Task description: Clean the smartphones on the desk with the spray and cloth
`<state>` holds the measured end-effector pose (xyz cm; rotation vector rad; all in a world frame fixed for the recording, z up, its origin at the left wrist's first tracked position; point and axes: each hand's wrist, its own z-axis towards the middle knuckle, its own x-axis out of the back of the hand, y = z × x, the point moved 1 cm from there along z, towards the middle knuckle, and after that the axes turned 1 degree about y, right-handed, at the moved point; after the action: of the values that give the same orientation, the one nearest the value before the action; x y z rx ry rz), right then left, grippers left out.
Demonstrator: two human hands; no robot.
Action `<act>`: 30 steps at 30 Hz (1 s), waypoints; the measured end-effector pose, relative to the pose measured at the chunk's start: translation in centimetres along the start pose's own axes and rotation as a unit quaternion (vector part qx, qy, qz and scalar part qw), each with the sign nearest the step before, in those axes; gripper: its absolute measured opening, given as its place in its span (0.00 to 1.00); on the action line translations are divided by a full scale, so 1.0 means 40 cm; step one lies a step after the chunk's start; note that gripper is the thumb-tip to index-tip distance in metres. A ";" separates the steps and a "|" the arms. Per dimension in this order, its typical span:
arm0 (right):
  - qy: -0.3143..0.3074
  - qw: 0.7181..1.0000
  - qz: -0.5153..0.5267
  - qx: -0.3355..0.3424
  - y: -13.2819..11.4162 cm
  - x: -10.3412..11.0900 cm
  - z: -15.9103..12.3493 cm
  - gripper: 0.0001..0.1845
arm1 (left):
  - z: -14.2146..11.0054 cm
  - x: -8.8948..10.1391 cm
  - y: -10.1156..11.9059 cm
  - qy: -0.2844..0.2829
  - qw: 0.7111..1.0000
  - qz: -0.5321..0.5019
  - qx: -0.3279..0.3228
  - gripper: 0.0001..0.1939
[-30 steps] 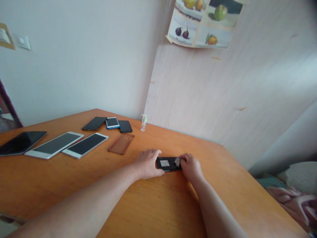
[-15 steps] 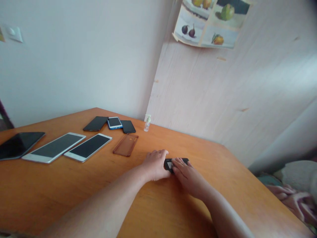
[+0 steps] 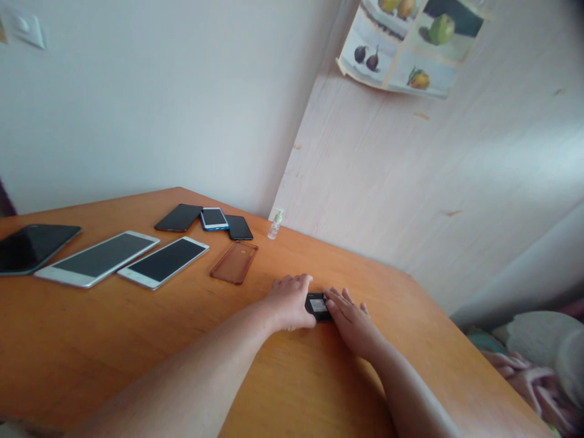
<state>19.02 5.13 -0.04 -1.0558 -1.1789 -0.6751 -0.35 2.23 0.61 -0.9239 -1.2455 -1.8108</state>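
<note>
A small black phone-like device with a pale label patch lies flat on the wooden table. Around its left end my left hand is closed, with the thumb on the near edge and the fingers at the far edge. My right hand rests flat over the device's right part, fingers stretched out and covering that end. A brown phone case lies to the left, beyond my left hand and apart from it.
Across the left side of the table lie a white phone, a white tablet and a dark tablet. Farther back are a black tablet, a blue-edged phone, a black phone and a pump bottle.
My right hand has slid rightward over the device, uncovering more of the pale label. My left hand keeps its hold. The view has shifted slightly.
</note>
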 end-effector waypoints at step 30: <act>-0.029 0.990 -0.102 -0.088 0.040 0.032 -0.010 0.29 | 0.001 0.000 -0.001 -0.009 1.000 0.010 -0.003 0.39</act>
<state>20.92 5.52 0.70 -1.1169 -1.3072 -0.9284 -0.36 2.29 0.62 -0.9549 -1.2385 -1.7937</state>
